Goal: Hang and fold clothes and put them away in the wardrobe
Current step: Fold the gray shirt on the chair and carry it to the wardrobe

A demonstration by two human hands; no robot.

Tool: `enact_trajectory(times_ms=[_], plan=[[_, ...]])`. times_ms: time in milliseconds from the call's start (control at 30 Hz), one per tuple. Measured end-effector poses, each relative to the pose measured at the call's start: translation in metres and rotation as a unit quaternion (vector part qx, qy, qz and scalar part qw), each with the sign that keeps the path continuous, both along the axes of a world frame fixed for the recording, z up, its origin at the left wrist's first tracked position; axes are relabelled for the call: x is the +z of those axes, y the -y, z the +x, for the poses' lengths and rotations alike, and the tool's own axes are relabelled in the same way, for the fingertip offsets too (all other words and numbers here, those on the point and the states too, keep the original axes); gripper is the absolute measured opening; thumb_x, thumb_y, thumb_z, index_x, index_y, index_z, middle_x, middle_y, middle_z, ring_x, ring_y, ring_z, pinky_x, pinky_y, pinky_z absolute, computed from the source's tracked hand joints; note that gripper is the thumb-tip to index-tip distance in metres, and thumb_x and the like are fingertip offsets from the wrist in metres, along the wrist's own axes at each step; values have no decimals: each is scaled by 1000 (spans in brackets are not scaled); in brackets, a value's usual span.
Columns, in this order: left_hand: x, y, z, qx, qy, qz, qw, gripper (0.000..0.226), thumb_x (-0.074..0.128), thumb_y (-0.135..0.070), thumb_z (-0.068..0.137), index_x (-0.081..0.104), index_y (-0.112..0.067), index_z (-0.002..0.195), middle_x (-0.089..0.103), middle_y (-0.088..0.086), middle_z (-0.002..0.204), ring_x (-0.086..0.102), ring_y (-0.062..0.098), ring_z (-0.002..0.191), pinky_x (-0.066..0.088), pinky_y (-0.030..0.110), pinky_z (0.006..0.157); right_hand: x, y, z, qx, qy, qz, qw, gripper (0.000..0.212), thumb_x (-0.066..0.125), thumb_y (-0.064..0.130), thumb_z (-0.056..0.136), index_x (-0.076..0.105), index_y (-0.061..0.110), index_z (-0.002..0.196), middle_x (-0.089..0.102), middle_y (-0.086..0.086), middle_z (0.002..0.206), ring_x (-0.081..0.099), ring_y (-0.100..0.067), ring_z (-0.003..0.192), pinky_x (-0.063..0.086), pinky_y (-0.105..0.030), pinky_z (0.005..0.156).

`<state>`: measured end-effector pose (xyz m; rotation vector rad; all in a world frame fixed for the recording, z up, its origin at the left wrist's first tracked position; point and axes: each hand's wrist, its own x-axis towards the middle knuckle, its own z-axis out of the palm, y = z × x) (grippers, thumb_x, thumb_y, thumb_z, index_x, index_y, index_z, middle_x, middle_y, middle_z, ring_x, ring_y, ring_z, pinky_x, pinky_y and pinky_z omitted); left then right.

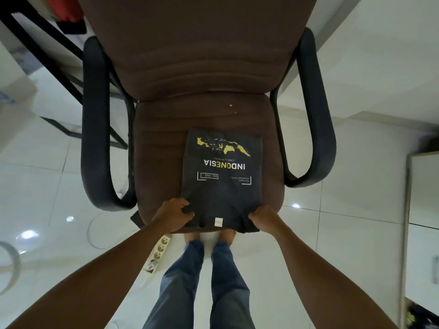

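STEP: fold | ITEM: dark T-shirt [223, 176], print up, on chair seat [161, 138], collar edge at seat front | HANDS: left hand [172, 213] and right hand [263, 218] each clamped on a collar-end corner | METHOD: lift both corners evenly, fold toward chair back, align edges.

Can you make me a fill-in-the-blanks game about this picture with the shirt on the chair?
1. The folded black T-shirt lies on the seat of a brown ____.
2. The big word printed on the shirt is ____.
3. The left hand and right hand both grip the shirt's ____ edge.
4. The chair's armrests are coloured ____.

Missing words: chair; INDONESIA; near; black
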<state>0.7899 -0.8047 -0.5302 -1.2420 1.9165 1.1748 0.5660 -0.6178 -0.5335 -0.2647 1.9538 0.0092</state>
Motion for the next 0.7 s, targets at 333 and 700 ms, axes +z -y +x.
enact_trajectory(times_ms=[333,700], plan=[[-35,85,-115,342,-69,-32,937,65,62,-63,82,63,-15,126,67,7,122,63,29,114,51,37,95,-32,84,-83,-129,-172,-231,949,33,52,40,96,62,11,110,65,0,99,62,-14,84,44,-19,64],[-74,132,-156,425,-140,-14,894,42,68,-19,93,54,-17,133,58,-2,121,55,9,102,46,24,87,-70,135,-129,-214,-189,-269,920,25,61,29,95,72,15,78,73,-8,84,67,-21,80,52,-32,75]])
